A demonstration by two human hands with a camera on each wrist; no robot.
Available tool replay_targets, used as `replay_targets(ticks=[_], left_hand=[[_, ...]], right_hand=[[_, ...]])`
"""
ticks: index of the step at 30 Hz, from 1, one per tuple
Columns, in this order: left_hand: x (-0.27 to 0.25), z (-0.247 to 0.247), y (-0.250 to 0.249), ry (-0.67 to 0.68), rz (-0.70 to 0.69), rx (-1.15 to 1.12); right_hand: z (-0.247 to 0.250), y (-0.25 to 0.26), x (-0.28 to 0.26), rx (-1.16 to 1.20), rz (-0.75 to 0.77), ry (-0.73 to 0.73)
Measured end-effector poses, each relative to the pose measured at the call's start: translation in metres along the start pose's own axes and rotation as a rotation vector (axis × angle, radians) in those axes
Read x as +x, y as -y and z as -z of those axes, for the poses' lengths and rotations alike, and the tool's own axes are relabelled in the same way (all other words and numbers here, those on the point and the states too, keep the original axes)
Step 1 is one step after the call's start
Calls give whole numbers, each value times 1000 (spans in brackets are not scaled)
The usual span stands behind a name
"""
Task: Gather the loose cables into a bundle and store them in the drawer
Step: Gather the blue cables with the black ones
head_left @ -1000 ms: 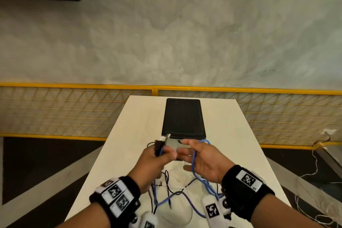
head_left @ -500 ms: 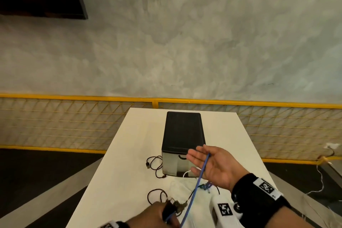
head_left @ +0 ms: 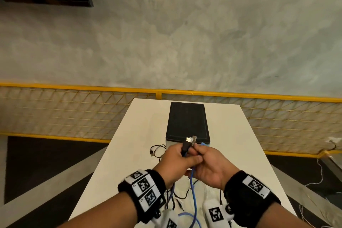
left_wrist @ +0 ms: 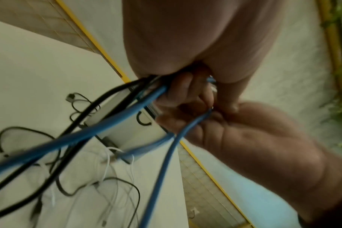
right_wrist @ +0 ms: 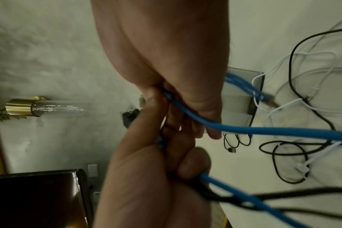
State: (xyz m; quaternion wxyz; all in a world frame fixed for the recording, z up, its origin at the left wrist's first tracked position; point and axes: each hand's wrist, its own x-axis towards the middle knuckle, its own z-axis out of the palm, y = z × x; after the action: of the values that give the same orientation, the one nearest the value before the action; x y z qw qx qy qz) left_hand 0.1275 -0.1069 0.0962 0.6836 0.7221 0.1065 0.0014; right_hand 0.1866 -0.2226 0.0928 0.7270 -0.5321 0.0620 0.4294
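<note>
Both hands meet above the white table (head_left: 140,135), just in front of the black-topped drawer unit (head_left: 187,122). My left hand (head_left: 185,153) grips a bunch of cables: a black cable (left_wrist: 84,114) and a blue cable (left_wrist: 107,128), with plug ends (head_left: 190,139) sticking up out of the fist. My right hand (head_left: 200,154) touches the left, its fingers curled round a loop of the blue cable (right_wrist: 263,131). The blue cable (head_left: 193,194) hangs down between my wrists. The drawer front with its dark handle (left_wrist: 144,121) faces me.
Loose black cables (head_left: 157,151) lie left of the drawer unit, with more black cables (right_wrist: 293,146) and white cables (right_wrist: 283,61) tangled on the table below my hands. A yellow mesh railing (head_left: 74,116) runs behind the table. A grey wall rises beyond it.
My left hand has risen from the table's near edge with the cable ends and joined the right hand. The right hand, earlier palm-up and open, has curled its fingers round the blue cable.
</note>
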Motion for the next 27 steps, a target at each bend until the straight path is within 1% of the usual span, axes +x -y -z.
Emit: replay_targets(ticks=[3,6,12,13,16,17,19,22,23,25,27], left_hand=[[2,-6,9,-40,2,-29],[-2,-6,10,-2,12,-38],[-27,22,26,211,211,-39],[-33,28,29,250,249,4],[-56,39,36,467,348,237],[-62,42,39,520,376,287],[-68,50,45,574,395,351],[-72,64,52,673,381,499],[-73,66,54,687,387,534],[-72,68,53,623,383,508],[-67,64,52,454,428,274]], right_hand=[[-1,2,-6,48,-1,7],[3,6,-9,61,-29,-21],[1,6,-8,85,-55,-99],[2,4,-5,74,-62,-111],[11,5,1,88,-41,-171],[14,7,1,103,-35,-197],[22,11,0,126,-29,-211],[30,19,-2,181,14,-207],[31,21,-3,191,24,-216],[32,24,-5,194,45,-231],[30,21,-7,158,48,-216]])
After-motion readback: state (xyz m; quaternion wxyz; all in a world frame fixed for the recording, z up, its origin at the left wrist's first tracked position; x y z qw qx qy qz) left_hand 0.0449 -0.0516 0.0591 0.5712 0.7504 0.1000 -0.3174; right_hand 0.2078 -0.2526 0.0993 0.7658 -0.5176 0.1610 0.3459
